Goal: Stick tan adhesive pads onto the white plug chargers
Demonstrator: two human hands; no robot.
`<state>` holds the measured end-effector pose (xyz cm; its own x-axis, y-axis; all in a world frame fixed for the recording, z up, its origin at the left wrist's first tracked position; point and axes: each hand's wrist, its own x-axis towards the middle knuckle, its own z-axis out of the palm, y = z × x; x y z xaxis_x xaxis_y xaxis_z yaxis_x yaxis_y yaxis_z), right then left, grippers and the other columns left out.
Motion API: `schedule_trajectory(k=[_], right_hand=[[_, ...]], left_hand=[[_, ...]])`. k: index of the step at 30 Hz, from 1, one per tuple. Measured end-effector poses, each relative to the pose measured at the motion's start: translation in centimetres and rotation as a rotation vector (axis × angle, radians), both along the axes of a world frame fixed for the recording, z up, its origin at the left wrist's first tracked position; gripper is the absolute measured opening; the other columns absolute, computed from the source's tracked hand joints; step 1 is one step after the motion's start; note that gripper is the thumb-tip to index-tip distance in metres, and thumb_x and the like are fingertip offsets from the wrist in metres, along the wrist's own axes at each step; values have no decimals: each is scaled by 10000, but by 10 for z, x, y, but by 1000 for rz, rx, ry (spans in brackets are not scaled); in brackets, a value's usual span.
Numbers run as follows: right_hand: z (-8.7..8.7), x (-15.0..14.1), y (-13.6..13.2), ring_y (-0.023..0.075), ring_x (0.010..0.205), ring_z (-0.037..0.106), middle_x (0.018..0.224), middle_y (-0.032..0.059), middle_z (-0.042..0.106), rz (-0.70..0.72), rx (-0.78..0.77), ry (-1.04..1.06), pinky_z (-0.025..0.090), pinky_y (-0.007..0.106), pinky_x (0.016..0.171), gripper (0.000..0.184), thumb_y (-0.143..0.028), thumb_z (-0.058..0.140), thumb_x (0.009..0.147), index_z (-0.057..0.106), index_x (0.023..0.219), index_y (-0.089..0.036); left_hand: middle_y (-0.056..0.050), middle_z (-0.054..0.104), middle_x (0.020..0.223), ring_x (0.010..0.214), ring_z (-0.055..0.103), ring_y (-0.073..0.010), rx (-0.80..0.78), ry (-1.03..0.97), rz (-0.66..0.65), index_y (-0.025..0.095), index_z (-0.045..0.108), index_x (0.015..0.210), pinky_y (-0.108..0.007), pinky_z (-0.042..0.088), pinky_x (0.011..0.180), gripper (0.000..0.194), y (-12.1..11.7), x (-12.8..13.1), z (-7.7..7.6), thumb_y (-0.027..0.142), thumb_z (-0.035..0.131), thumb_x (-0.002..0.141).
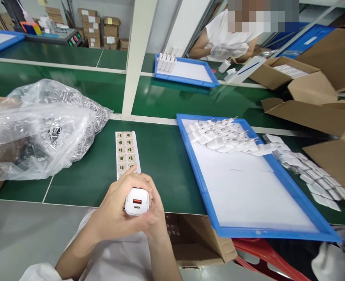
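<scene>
A white USB charger [137, 201] is held up near the front edge of the bench, its face with a red-lined port and a smaller port turned toward me. My left hand [114, 207] wraps around it from the left, one finger reaching over the sticker sheet. From the right, my right hand [154, 207] closes around the same charger, thumb beneath its face. Just beyond my hands lies the sheet of stickers [126, 150], its near end hidden behind them.
At right, a blue-rimmed tray [198, 175] holds several white chargers [219, 134]. More white pieces [315, 171] lie beside cardboard boxes [312, 111]. A clear plastic bag of cables [52, 121] sits left. Across the bench, a gloved person [226, 48] works near another tray [190, 72].
</scene>
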<state>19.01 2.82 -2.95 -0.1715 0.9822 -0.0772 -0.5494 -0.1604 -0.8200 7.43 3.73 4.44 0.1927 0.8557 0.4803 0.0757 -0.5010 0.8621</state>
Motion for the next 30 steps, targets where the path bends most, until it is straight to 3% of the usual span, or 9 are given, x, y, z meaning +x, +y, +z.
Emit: schedule_trajectory(k=[2,4,7,9,11,17,22,26,30], right_hand=[[6,14,4,270,1112,699,1266,64,690,-147,209,-167,620,426,941,583,-641,838,851,672,1326,-347],[14,31,6,296,1250,674,1427,86,642,-306,574,-445,603,488,1042,610,-611,792,914,623,1446,-364],[28,50,6,278,1284,670,1319,104,711,-429,1127,-888,611,485,1075,492,-435,730,1013,608,1457,-261],[34,54,3,250,1290,658,1211,99,761,-422,1317,-1090,594,466,1124,277,-308,672,1054,676,1310,-201],[34,55,-2,238,1294,654,1170,96,785,-368,1372,-1178,577,470,1161,154,-242,635,1065,710,1190,-192],[15,53,-15,242,1228,718,1061,121,801,-331,1400,-1173,664,393,1050,153,-206,638,1057,734,1130,-112],[0,36,-17,253,1101,771,1031,158,818,-391,1371,-1097,705,388,952,219,-248,705,1025,733,1165,-81],[-8,26,-11,271,1142,751,1101,165,822,-401,1316,-1076,647,480,1057,541,-340,695,1042,576,1490,-60],[-16,50,7,321,1280,688,1390,196,714,-339,1064,-1133,664,500,984,691,-558,581,1061,450,1642,-207]], left_hand=[[5,690,846,732,655,-150,-85,-47,-12,252,608,1081,-301,585,788,249,-2,-5,-4,454,719,988],[-8,650,879,731,603,-144,-221,-113,-77,247,622,1100,-255,518,684,295,-6,-9,-10,503,714,986],[-9,606,933,717,525,-116,-458,-236,-222,239,622,1144,-224,452,652,376,-13,-13,-17,558,722,972],[-8,583,997,739,500,-105,-597,-335,-302,257,590,1218,-203,425,650,452,-19,-15,-21,575,756,944],[-1,544,1027,761,475,-98,-721,-427,-362,284,552,1266,-187,407,663,513,-27,-15,-26,588,781,922],[-19,546,1019,855,504,-130,-965,-647,-363,265,578,1231,-214,440,781,527,-54,-15,-49,700,672,949],[-49,629,1070,905,590,-175,-994,-656,-82,271,622,1242,-238,499,770,542,-70,-10,-54,716,669,937],[-23,629,938,750,590,-146,-946,-680,115,246,639,1141,-229,489,657,536,-70,-10,-51,726,697,909],[5,621,886,636,564,-111,-840,-698,234,236,605,1105,-243,476,625,501,-52,-20,-54,689,713,919]])
